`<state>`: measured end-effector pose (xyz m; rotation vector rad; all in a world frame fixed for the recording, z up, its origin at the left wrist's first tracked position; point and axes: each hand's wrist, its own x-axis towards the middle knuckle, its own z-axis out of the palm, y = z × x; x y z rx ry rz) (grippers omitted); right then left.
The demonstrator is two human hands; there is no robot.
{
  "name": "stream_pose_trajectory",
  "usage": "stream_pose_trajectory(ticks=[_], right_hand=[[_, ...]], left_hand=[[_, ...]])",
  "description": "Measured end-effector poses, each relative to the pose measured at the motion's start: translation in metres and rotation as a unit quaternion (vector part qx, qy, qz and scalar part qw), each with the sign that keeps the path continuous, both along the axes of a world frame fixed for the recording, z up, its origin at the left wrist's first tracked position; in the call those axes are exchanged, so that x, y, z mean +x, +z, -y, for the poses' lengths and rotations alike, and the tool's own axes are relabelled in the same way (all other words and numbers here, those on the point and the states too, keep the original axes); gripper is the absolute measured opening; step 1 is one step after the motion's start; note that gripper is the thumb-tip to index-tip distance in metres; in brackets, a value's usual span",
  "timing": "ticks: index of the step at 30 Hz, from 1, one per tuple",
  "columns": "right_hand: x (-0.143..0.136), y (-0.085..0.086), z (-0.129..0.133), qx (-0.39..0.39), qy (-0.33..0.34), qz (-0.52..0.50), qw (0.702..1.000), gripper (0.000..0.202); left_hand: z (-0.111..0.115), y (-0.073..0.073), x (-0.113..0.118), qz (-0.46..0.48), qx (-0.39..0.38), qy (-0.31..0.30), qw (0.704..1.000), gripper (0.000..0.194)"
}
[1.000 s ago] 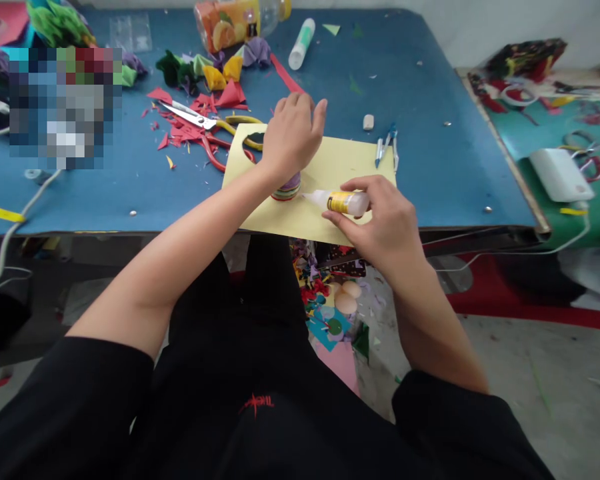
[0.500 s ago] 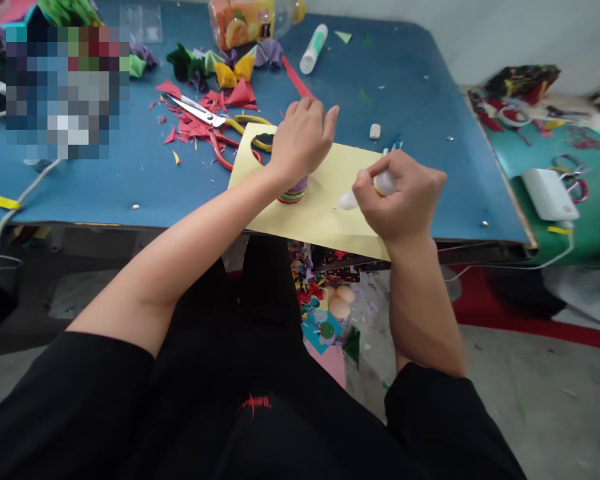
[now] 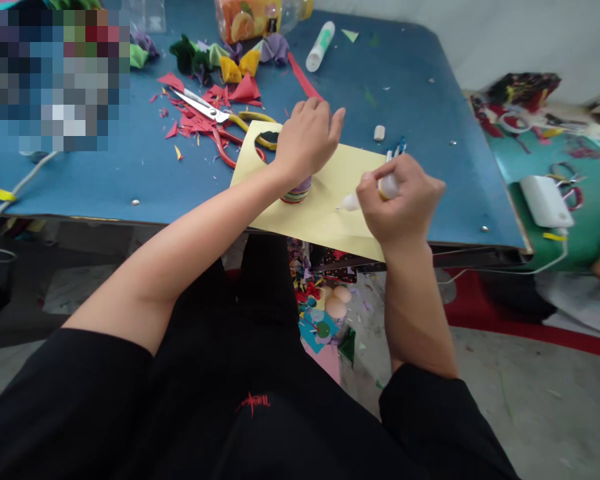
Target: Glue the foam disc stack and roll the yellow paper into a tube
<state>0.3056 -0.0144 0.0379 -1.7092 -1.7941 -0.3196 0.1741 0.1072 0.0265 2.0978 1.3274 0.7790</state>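
Observation:
My right hand [image 3: 400, 197] is closed round a white glue bottle [image 3: 389, 187], tilted with its thin nozzle pointing left and down at the pale yellow paper [image 3: 353, 170]. The nozzle tip is at or just above the sheet; I cannot tell if it touches. On the paper stands a striped, many-coloured round piece [image 3: 297, 193], its upper part covered by my left hand [image 3: 310, 137]. The left fingers curl down over it, their tips hidden. A rounded hole is cut near the paper's far left corner.
Yellow-handled and red-handled scissors [image 3: 225, 119] lie beyond the paper among red scraps [image 3: 195, 121]. Further back are folded coloured pieces [image 3: 240, 67], a glue stick [image 3: 321, 47] and an orange-labelled bottle [image 3: 253, 20]. A white eraser-like block [image 3: 379, 133] sits behind my right hand. The blue table's front edge is close.
The view has shifted slightly. Both hands stay almost where they were on the paper, with the glue bottle's nozzle at nearly the same spot.

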Motion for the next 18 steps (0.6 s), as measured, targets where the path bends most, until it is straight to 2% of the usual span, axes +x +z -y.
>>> stream_pose_trajectory(ticks=[5, 8, 10, 12, 15, 18], right_hand=[[0.009, 0.023, 0.009, -0.153, 0.074, 0.013, 0.985, 0.022], [0.025, 0.035, 0.013, -0.236, 0.132, 0.033, 0.962, 0.029], [0.036, 0.036, 0.012, -0.305, 0.157, 0.062, 0.937, 0.031], [0.042, 0.033, 0.009, -0.356, 0.152, 0.098, 0.917, 0.032], [0.045, 0.027, 0.005, -0.382, 0.138, 0.151, 0.901, 0.03], [0.042, 0.029, 0.007, -0.351, 0.144, 0.179, 0.908, 0.037]], left_hand=[[0.001, 0.001, 0.0, 0.003, -0.003, 0.0, 1.0, 0.069], [0.003, 0.001, 0.0, -0.003, 0.0, 0.014, 1.0, 0.067], [0.004, 0.001, 0.0, -0.013, 0.0, 0.013, 1.0, 0.069], [0.004, 0.0, 0.0, -0.017, -0.001, 0.01, 1.0, 0.073], [0.002, -0.002, 0.0, -0.019, 0.005, 0.012, 1.0, 0.07], [0.001, -0.003, 0.001, -0.031, 0.026, 0.023, 0.999, 0.057]])
